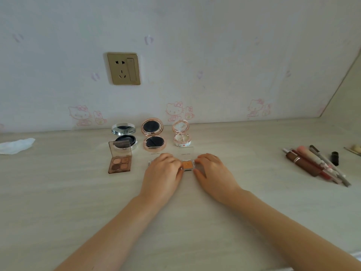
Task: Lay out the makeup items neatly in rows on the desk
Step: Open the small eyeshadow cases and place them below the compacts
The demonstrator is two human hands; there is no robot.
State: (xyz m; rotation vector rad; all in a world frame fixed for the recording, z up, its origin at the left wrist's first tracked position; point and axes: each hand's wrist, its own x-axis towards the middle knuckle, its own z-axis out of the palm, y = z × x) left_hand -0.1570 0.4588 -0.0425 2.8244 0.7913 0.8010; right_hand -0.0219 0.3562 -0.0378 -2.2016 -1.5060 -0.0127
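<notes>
Soft, even daylight fills the frame, pale and slightly washed out. Shadows are faint, only thin ones under the hands at centre. Wide-angle distortion bends the surface (58,192) edge and the wall corner at upper right. Detail is mildly soft throughout, with no harsh glare.

**Pinks, golds and pale wood grain**

I see a pale beige desk (78,202) with faint wood grain. The wallpaper (214,55) is off-white with pink cartoon cats and lilac marks; the wall socket (123,68) is gold. One compact (124,136) is silver with dark insides, one compact (153,134) rose gold and dark, one compact (181,134) white and pink. The eyeshadow palette (119,159) is brown, with peach and brown pans. The small pan (188,165) is orange. The lipsticks and pencils (316,165) run brown, red, pink, grey.
</notes>
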